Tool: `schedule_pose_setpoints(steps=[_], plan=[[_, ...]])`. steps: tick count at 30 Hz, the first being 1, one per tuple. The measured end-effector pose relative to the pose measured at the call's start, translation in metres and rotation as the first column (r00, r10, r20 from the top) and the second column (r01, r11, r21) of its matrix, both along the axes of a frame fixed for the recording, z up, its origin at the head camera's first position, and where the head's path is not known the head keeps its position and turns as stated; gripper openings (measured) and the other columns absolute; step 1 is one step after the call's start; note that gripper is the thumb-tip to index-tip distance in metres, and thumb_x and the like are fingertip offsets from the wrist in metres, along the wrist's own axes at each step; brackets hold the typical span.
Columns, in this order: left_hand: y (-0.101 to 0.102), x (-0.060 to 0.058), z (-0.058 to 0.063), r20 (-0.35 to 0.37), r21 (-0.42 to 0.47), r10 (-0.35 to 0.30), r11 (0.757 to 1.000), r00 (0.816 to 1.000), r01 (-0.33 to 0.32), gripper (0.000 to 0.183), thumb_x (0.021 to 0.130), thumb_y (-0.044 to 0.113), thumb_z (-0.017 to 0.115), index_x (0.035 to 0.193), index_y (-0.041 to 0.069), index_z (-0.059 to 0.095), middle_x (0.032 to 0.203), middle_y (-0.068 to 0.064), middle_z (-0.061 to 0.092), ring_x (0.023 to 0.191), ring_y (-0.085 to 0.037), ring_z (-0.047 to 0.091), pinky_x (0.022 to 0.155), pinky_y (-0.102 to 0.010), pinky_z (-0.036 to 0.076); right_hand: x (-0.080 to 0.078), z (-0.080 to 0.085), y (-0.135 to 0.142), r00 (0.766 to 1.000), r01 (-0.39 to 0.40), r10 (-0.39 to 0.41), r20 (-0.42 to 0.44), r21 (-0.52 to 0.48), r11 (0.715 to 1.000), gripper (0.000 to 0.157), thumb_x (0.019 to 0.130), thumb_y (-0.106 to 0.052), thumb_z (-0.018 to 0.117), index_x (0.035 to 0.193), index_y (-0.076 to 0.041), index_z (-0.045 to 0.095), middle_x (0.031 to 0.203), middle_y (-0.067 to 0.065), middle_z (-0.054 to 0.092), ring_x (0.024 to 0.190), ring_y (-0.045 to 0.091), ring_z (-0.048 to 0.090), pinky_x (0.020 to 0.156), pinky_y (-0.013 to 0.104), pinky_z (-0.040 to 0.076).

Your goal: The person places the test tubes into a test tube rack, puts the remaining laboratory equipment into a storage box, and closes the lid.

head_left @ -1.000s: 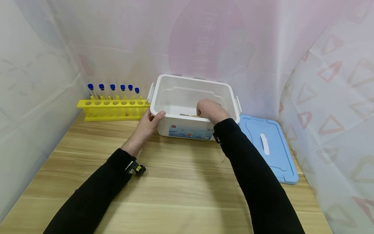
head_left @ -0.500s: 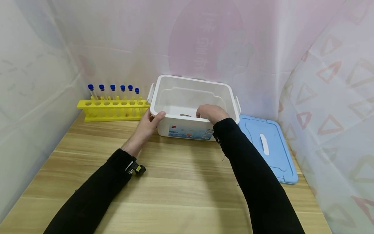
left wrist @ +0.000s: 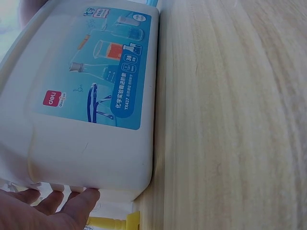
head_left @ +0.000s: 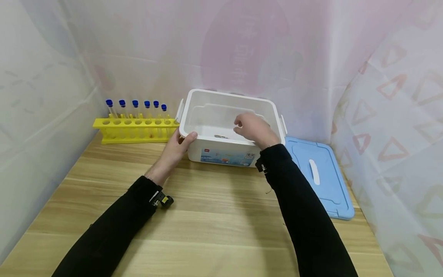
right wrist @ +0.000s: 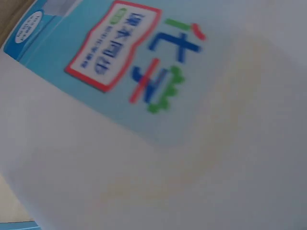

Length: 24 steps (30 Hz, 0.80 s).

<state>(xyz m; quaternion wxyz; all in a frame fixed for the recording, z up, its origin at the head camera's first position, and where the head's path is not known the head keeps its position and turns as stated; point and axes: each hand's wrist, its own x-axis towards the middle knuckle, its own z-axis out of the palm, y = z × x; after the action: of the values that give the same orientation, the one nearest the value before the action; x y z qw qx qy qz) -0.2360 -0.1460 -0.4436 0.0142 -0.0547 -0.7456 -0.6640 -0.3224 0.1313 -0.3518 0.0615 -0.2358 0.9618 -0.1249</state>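
Note:
A white plastic box [head_left: 228, 150] with a blue printed label stands open-topped at the back of the table. My left hand [head_left: 175, 149] grips its front left corner, thumb at the rim and fingers on the side wall; the left wrist view shows those fingertips [left wrist: 86, 199] against the wall. My right hand [head_left: 254, 129] is over the opening, its fingers loosely bent and no object visible in them. Inside, a small metallic-looking piece [head_left: 220, 136] shows just above the front rim, the rest of it hidden. Only the box wall and label [right wrist: 144, 62] fill the right wrist view.
A yellow rack [head_left: 136, 123] with several blue-capped test tubes [head_left: 135, 104] stands left of the box, close to its side. The blue lid [head_left: 318, 177] with a white handle lies right of it. Printed curtains hang behind and on both sides.
My right hand went lower into the box, then rose; its fingers have come away from the metallic piece, which now shows less above the rim. My left hand stays at the corner.

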Motion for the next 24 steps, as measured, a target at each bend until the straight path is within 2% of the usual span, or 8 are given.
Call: schedule_pose_setpoints(steps=[9,14,19,24], plan=[[0.000,0.000,0.000,-0.011,0.008,-0.001,1.000,1.000,0.001,0.081,0.098,0.058,0.060,0.165,0.032,0.024,0.161,-0.011,0.035,0.144,-0.032,0.039,0.116,-0.056,0.037,0.017,0.018,0.013,0.988,0.071,-0.077,-0.133,-0.051,0.996,0.041,0.103,-0.030,0.063,0.138,-0.010,0.064,0.138,0.010,0.061,0.124,0.027,0.058,0.102,0.042,0.049],[0.000,0.000,0.000,-0.014,0.016,-0.003,1.000,1.000,0.004,0.084,0.098,0.057,0.061,0.166,0.026,0.022,0.161,-0.013,0.035,0.144,-0.032,0.039,0.117,-0.055,0.036,0.028,0.023,0.022,0.980,0.107,-0.118,-0.163,-0.073,0.992,0.043,0.102,-0.031,0.064,0.139,-0.009,0.063,0.145,0.011,0.058,0.127,0.028,0.057,0.101,0.044,0.050],[0.000,-0.001,-0.001,-0.017,0.014,-0.005,1.000,1.000,0.005,0.084,0.098,0.057,0.061,0.166,0.025,0.022,0.162,-0.017,0.033,0.144,-0.032,0.038,0.117,-0.056,0.036,0.038,0.026,0.031,0.970,0.132,-0.147,-0.193,-0.090,0.987,0.045,0.102,-0.032,0.064,0.141,-0.010,0.063,0.147,0.011,0.056,0.127,0.029,0.057,0.099,0.046,0.052],[0.000,-0.001,0.000,-0.015,0.011,-0.009,1.000,1.000,0.009,0.084,0.098,0.057,0.060,0.167,0.026,0.021,0.163,-0.015,0.032,0.146,-0.033,0.037,0.118,-0.056,0.034,0.047,0.028,0.042,0.964,0.152,-0.170,-0.204,-0.103,0.983,0.046,0.102,-0.033,0.063,0.142,-0.010,0.061,0.146,0.012,0.057,0.129,0.031,0.056,0.102,0.048,0.050]])
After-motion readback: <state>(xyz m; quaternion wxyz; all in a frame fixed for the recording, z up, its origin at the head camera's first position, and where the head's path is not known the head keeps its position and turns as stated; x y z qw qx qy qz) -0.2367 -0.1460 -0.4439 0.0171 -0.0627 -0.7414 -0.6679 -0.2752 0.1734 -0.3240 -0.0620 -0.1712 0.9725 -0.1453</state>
